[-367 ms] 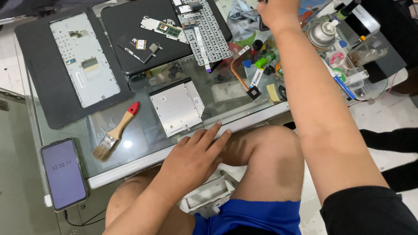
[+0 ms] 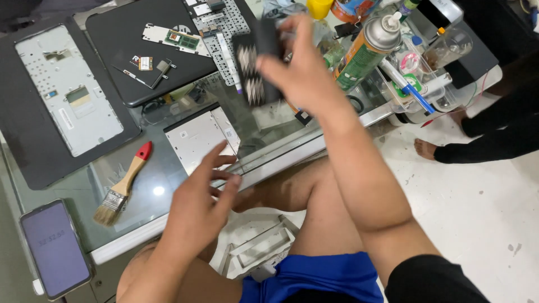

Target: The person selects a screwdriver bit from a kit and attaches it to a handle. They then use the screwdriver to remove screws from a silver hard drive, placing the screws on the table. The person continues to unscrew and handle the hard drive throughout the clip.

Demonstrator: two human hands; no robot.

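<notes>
Above the glass counter, the right hand has now lifted a blurred dark flat part, fingers gripping it; the left hand has risen, fingers spread, empty.

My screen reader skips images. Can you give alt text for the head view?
The right hand lifts a blurred dark part above a glass table strewn with laptop pieces, while the left hand hovers open near a silver drive and a paintbrush.

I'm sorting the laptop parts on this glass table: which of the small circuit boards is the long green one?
The long green board lies on the dark laptop cover near its top edge. The other board below it is a small, squarish, white-labelled card.
</notes>
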